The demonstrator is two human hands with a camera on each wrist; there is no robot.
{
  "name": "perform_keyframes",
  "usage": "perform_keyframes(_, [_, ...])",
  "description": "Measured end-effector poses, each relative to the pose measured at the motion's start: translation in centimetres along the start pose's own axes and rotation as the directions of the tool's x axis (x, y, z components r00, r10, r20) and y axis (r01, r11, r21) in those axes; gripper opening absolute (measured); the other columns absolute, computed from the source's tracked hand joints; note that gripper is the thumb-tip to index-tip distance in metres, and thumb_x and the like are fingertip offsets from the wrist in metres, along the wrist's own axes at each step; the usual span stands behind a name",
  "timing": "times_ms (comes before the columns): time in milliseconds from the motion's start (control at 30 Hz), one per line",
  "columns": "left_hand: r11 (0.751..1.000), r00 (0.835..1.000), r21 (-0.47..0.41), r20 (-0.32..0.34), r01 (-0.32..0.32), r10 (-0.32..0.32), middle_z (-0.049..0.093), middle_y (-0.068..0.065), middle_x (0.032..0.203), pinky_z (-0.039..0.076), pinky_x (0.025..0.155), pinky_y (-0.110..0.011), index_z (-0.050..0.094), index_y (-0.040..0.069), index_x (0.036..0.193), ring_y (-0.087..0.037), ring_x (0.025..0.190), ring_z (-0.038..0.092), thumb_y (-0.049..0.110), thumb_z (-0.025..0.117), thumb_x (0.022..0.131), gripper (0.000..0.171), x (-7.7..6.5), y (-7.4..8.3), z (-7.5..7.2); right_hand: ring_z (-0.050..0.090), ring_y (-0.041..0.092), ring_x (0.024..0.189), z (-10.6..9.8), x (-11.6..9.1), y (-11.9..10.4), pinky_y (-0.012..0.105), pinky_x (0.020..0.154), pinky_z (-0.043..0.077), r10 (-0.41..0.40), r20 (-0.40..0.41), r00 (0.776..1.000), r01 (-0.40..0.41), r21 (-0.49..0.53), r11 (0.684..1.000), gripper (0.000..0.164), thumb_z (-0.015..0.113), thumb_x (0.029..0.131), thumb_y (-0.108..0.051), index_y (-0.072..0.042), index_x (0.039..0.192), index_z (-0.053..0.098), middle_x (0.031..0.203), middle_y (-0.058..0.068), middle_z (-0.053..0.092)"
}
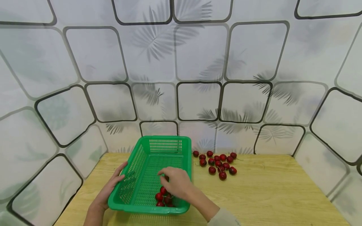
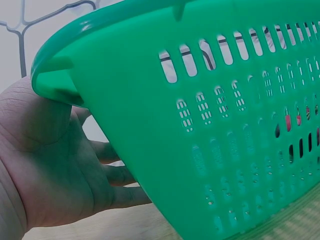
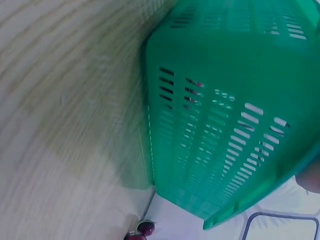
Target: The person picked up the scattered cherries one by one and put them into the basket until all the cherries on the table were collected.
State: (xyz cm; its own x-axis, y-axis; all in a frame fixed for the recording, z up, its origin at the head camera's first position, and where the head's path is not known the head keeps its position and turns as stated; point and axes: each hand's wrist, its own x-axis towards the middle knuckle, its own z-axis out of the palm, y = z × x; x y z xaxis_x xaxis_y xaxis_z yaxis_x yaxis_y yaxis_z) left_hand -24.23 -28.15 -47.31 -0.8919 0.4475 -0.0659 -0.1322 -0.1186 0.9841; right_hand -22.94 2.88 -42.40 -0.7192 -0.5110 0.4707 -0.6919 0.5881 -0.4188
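Observation:
My left hand [image 1: 108,190] grips the left side of a green plastic basket [image 1: 150,208]. In the left wrist view, the thumb side of that hand [image 2: 55,160] meets the basket rim [image 2: 95,25], and the other fingers reach along the outside wall. Over the basket's right half is my right hand [image 1: 178,183], fingers bent, with a dark cherry [image 1: 167,178] showing between finger and thumb. Below it, several red cherries [image 1: 159,197] lie in the near right corner of the basket. The right wrist view shows mostly the basket's outer wall [image 3: 210,60]; only a bit of finger [image 3: 310,179] appears.
A loose group of cherries [image 1: 222,175], some with stems, lies on the wooden table [image 1: 268,194] to the right of the basket. Behind the table stands a patterned wall covering [image 1: 198,100], close to the basket's far end.

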Motion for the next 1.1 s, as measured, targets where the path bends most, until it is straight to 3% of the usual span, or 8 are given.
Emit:
perform_keyframes(167, [1.0,1.0,0.002,-0.005,0.001,-0.001,-0.007,-0.02,0.157,0.053,0.087,-0.038,-0.008,0.034,0.159,-0.022,0.11,0.056,0.034,0.026,0.111,0.059,0.0,0.0,0.0,0.049,-0.005,0.062,-0.6,-0.1,0.8,0.014,0.058,0.043,0.012,-0.07,0.997,-0.011,0.007,1.0,0.017,0.062,0.093,-0.009,-0.012,0.104,0.075,0.085,-0.005,0.07])
perform_keyframes(333, [1.0,1.0,0.0,0.006,-0.006,0.006,-0.007,-0.02,0.156,0.053,0.087,-0.039,-0.007,0.035,0.159,-0.023,0.111,0.056,0.034,0.026,0.111,0.059,0.0,0.0,0.0,0.053,-0.002,0.065,-1.1,-0.4,1.7,0.02,0.064,0.048,0.049,-0.108,0.993,-0.047,0.026,0.999,0.017,0.062,0.093,-0.007,-0.011,0.103,0.075,0.094,0.0,0.073])
perform_keyframes(500, [1.0,1.0,-0.003,0.001,0.001,-0.001,-0.008,-0.02,0.157,0.053,0.088,-0.038,-0.007,0.035,0.159,-0.022,0.11,0.056,0.034,0.027,0.111,0.059,0.0,0.0,0.1,0.058,0.002,0.069,-2.0,-0.9,2.5,0.021,0.061,0.048,0.109,-0.126,0.986,-0.101,0.07,0.992,0.017,0.062,0.093,-0.007,-0.01,0.104,0.075,0.099,0.004,0.073])
perform_keyframes(800, [1.0,1.0,-0.004,-0.007,0.01,-0.01,-0.009,-0.018,0.158,0.051,0.09,-0.038,-0.01,0.033,0.159,-0.021,0.114,0.054,0.035,0.026,0.11,0.061,0.0,0.1,0.2,0.039,-0.001,0.049,-3.5,-1.6,4.4,0.021,0.044,0.034,0.196,-0.229,0.954,-0.178,0.096,0.979,0.017,0.063,0.091,-0.005,-0.01,0.1,0.076,0.077,-0.003,0.069])
perform_keyframes(1100, [1.0,1.0,-0.004,-0.018,0.012,-0.012,-0.01,-0.016,0.159,0.051,0.091,-0.037,-0.009,0.033,0.159,-0.021,0.115,0.053,0.035,0.027,0.11,0.061,0.0,0.1,0.2,0.047,0.002,0.054,-4.5,-2.6,6.5,0.022,0.046,0.039,0.299,-0.238,0.924,-0.288,0.079,0.954,0.016,0.063,0.092,-0.008,-0.011,0.1,0.076,0.079,-0.005,0.069])
